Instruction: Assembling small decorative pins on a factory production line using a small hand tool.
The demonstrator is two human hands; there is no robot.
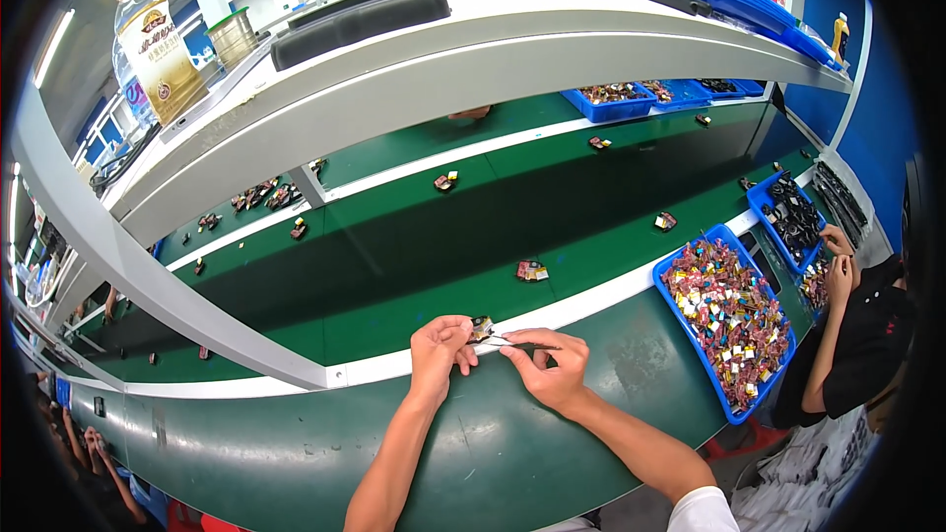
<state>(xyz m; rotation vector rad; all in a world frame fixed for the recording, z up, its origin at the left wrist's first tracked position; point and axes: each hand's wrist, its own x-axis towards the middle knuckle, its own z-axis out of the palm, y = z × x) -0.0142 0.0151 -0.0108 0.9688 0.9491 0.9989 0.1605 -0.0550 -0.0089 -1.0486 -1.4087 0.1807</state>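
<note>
Near the front rail of the conveyor, my two hands meet over the green worktop. My left hand (439, 355) pinches a small dark piece (481, 326) with a yellow patch, holding it up at the fingertips. From the other side, my right hand (554, 365) is closed with thumb and forefinger on a thin, pale-and-dark sliver (495, 341) that reaches the piece. Whether this is a tool or a part of the piece is too small to tell. Just beyond the rail, a small reddish part with a white and yellow patch (532, 271) lies on the green belt (424, 286).
A blue tray (662, 281) heaped with small reddish parts stands right; another blue tray (757, 199) holds black parts. Beside it are a co-worker's hands (840, 261). A grey shelf (394, 69) with bottles crosses above the belt; its post (236, 335) meets the rail at left.
</note>
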